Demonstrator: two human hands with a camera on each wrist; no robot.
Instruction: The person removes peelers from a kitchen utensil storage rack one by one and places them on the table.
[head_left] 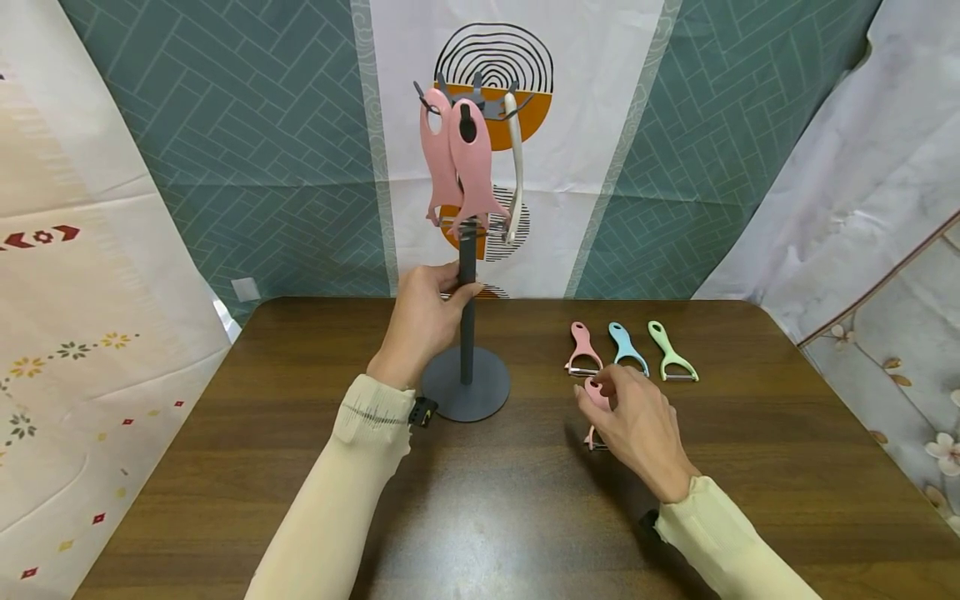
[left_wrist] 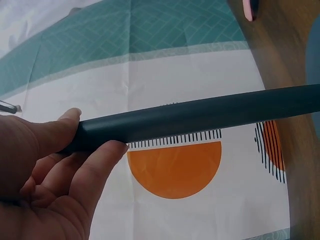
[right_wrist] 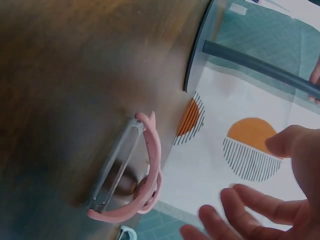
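My left hand [head_left: 420,325] grips the dark upright pole [head_left: 467,333] of a stand, thumb and fingers round it below the hooks. Two pink peelers [head_left: 472,162] and a white peeler [head_left: 516,167] hang from the hooks by their handle holes. On the wooden table, my right hand [head_left: 637,417] hovers over another pink peeler [head_left: 597,393], covering part of it in the head view. From the right wrist view, this peeler's curved head [right_wrist: 156,160] points toward the camera, and the spread thumb and fingers stand apart from it.
A row behind the right hand holds a pink peeler [head_left: 581,337], a blue peeler [head_left: 621,337] and a green peeler [head_left: 663,340]. The stand's round base [head_left: 487,396] rests on the table [head_left: 300,500]. Patterned cloths [head_left: 285,125] hang behind and at both sides.
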